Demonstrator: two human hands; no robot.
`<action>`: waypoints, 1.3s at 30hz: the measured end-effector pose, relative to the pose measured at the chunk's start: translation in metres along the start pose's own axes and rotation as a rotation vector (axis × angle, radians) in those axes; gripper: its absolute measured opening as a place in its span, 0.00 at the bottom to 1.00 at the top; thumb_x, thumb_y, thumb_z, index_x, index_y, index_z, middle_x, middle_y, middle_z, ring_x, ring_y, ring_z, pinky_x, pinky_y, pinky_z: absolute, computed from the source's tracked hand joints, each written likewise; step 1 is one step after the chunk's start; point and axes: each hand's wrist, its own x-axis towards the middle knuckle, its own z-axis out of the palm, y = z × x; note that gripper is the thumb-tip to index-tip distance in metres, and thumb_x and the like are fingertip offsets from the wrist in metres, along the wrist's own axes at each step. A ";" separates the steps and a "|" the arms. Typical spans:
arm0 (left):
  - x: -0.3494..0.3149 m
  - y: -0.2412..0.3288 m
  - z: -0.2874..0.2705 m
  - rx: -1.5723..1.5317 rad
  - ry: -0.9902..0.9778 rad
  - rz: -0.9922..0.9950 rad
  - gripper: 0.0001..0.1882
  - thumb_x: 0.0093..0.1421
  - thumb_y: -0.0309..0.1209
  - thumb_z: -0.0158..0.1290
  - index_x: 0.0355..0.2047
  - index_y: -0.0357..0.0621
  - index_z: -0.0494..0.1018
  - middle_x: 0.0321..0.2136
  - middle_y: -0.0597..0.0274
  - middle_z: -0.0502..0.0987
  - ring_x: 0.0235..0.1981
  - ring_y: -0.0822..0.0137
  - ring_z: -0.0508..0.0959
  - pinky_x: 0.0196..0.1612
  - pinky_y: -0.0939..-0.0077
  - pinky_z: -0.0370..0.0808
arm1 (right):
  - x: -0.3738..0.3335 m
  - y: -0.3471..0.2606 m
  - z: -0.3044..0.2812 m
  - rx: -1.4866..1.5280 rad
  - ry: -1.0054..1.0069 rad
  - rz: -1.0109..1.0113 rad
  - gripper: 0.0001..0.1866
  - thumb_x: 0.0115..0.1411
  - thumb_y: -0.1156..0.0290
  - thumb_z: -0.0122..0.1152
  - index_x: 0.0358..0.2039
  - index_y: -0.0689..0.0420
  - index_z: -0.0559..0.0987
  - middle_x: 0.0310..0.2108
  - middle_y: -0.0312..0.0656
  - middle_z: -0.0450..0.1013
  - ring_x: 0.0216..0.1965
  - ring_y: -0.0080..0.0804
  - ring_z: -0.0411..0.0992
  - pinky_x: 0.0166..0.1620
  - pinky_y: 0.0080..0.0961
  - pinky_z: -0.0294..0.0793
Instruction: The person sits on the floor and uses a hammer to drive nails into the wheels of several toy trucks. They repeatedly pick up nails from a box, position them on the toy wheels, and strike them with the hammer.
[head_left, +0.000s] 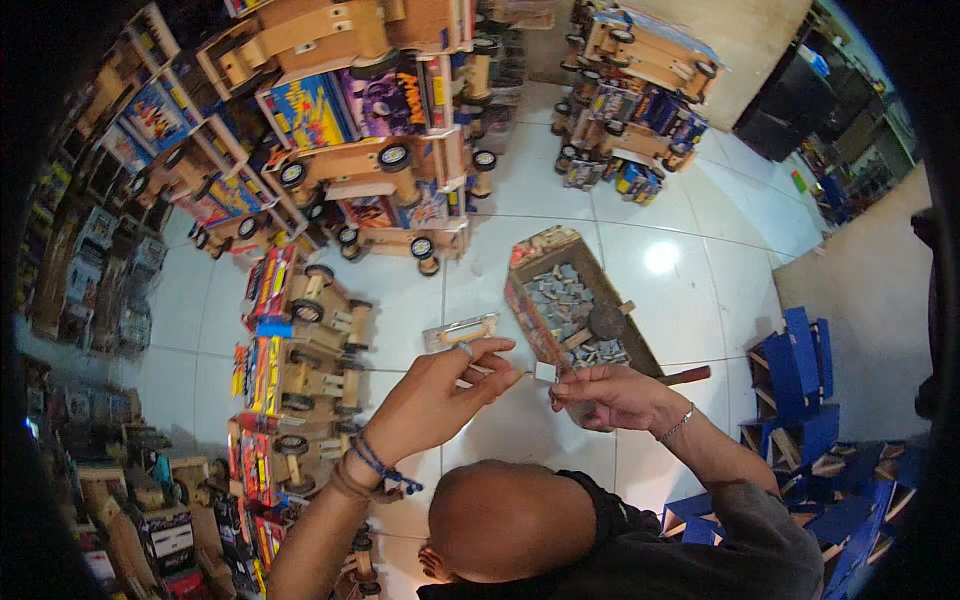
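My right hand (pixel 610 395) pinches a small pale square piece (pixel 545 372) between thumb and finger, in front of the open box. My left hand (pixel 435 395) is close on its left. Its thumb and index finger are pressed together near the piece; what they hold, if anything, is too small to name. The other left fingers are stretched out. Just beyond both hands is a worn open box (pixel 522 300) of small grey flat pieces (pixel 565 295). A dark round object (pixel 606 320) lies on these pieces. Beside my left fingers lies a clear flat packet (pixel 460 332).
Another person's head (pixel 510 515) is close below my hands. Wooden toy trucks with black wheels (pixel 310 310) stand in rows and stacks on the left; more (pixel 640 60) are at the back. Blue-painted wooden parts (pixel 795 370) pile up at right. White tiles (pixel 660 255) cover the floor.
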 end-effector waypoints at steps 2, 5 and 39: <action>-0.007 0.001 0.002 -0.123 -0.034 -0.027 0.20 0.68 0.33 0.58 0.58 0.42 0.74 0.39 0.59 0.82 0.43 0.71 0.83 0.46 0.75 0.81 | 0.004 -0.007 0.027 -0.105 -0.026 -0.015 0.15 0.64 0.56 0.68 0.45 0.51 0.83 0.42 0.30 0.80 0.46 0.15 0.73 0.39 0.20 0.68; -0.023 0.001 -0.002 -0.337 -0.073 -0.111 0.18 0.68 0.28 0.57 0.56 0.39 0.73 0.39 0.60 0.81 0.42 0.71 0.83 0.48 0.76 0.82 | 0.005 -0.014 0.054 -0.182 -0.100 -0.040 0.15 0.66 0.55 0.66 0.46 0.50 0.83 0.41 0.30 0.80 0.46 0.15 0.72 0.39 0.21 0.68; -0.360 -0.177 -0.110 -0.420 0.533 -0.125 0.17 0.68 0.33 0.57 0.55 0.44 0.78 0.33 0.72 0.80 0.33 0.83 0.75 0.35 0.88 0.73 | -0.051 0.057 -0.123 -2.313 0.775 -0.182 0.10 0.60 0.67 0.62 0.35 0.61 0.80 0.27 0.48 0.79 0.28 0.40 0.79 0.31 0.37 0.79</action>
